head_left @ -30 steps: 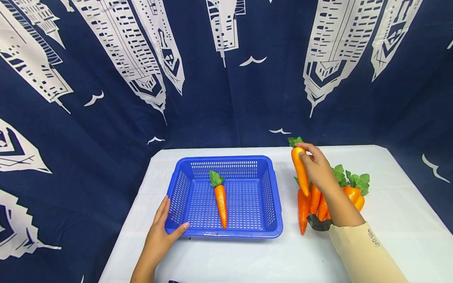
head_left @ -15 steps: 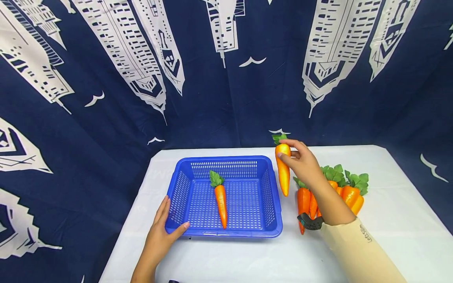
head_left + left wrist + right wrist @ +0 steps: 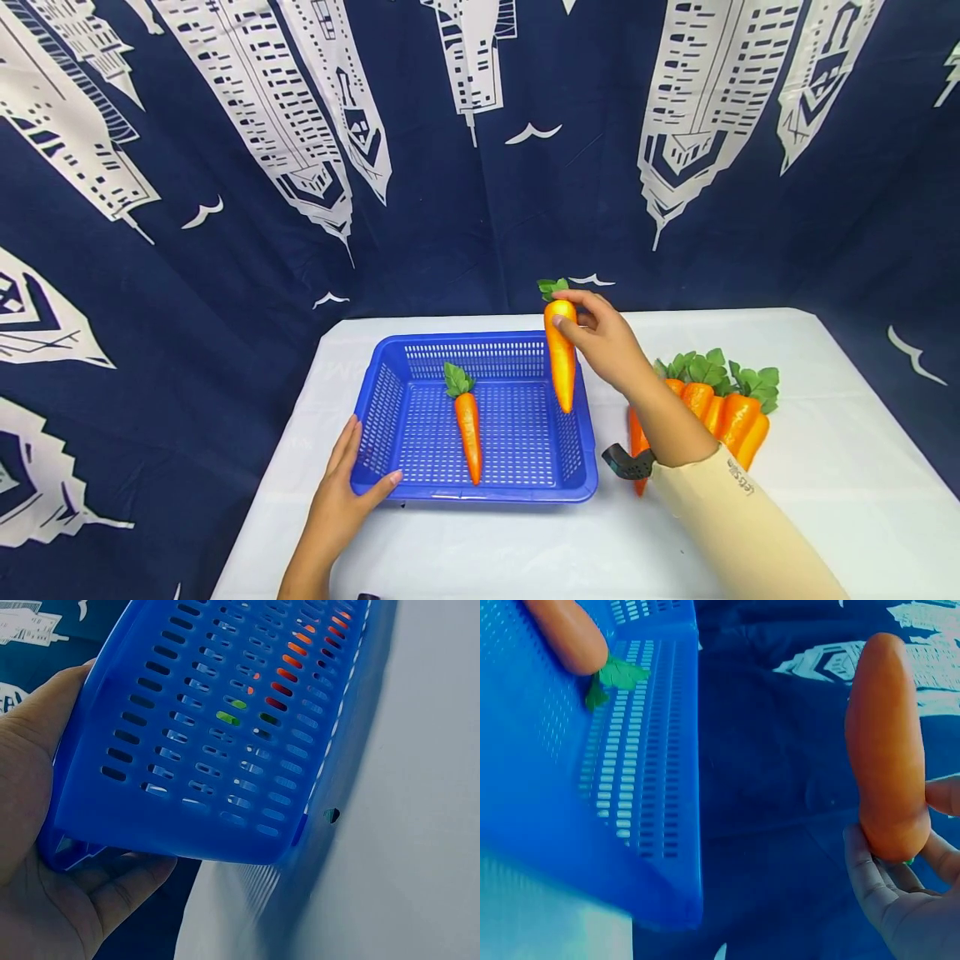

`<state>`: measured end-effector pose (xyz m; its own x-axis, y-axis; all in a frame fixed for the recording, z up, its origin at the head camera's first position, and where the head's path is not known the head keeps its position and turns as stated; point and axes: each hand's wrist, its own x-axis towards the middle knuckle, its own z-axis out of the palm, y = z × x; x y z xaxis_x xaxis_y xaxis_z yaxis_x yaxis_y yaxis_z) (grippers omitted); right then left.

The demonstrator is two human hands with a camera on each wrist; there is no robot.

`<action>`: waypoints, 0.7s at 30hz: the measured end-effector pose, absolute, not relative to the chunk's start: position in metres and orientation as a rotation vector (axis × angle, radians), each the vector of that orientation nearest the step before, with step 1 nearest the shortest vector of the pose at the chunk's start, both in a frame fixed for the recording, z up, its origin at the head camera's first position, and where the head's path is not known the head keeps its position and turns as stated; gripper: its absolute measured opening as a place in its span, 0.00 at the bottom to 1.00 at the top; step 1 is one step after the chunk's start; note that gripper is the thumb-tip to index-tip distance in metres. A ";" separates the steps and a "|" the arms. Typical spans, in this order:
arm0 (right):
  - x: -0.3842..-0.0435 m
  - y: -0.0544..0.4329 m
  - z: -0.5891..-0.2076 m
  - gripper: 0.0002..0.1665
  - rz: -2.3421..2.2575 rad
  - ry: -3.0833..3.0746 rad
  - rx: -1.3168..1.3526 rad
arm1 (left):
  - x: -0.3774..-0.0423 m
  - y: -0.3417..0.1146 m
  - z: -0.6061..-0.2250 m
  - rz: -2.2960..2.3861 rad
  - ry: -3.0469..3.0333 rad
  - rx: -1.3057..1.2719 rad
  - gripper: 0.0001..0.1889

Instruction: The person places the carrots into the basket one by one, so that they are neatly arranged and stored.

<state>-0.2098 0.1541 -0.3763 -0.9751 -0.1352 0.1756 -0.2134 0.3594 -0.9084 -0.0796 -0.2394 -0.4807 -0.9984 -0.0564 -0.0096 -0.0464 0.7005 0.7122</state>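
My right hand [image 3: 609,343] pinches an orange carrot [image 3: 562,362] near its leafy top, thumb on the near side. The carrot hangs tip down, overlapping the right wall of the blue plastic basket [image 3: 480,494] in the head view. Inside the basket, a second carrot [image 3: 468,429] lies lengthwise, green leaves toward the back. My left hand [image 3: 333,500] rests at the basket's front left corner, thumb over the front rim and fingers straight along the left side. In the left wrist view, the carrot's orange and green show through slots in the basket wall [image 3: 165,840].
Several more carrots [image 3: 738,412] lie in a row at the right of the white table [image 3: 480,550], partly hidden behind my right forearm. A dark blue cloth [image 3: 465,233] with white building prints hangs behind the table. A dark wrist device [image 3: 628,462] sits at my right wrist.
My right hand has carried its carrot leftward, from above the row of carrots to the basket's right wall. The left hand and the basket have stayed in place.
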 end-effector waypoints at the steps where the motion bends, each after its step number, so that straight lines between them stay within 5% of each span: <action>1: -0.210 0.151 -0.377 0.25 1.707 -2.530 0.335 | -0.080 -0.239 -0.481 -1.211 -2.885 0.088 0.55; 21: -0.226 0.081 -0.397 0.24 1.765 -2.674 0.454 | -0.079 -0.240 -0.480 -1.169 -2.903 0.064 0.55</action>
